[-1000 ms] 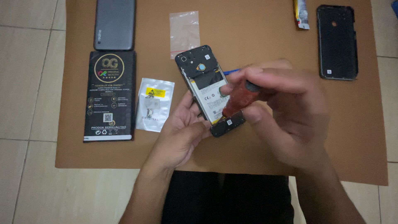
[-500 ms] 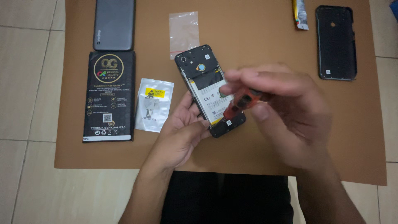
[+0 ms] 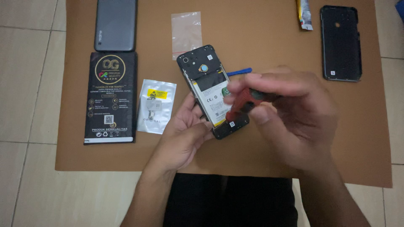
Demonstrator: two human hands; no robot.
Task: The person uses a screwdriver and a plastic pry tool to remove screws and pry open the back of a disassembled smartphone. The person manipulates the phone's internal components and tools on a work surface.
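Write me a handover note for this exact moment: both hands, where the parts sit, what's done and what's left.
Left hand steadies the opened phone, back side up, over the brown mat.
Right hand grips a red-handled screwdriver, tip at the phone's lower end.
Done: rear cover is off; a black cover lies far right.
Left: lower-end screw work looks unfinished.
Nearby: blue pry tool, silver pouch, black box.
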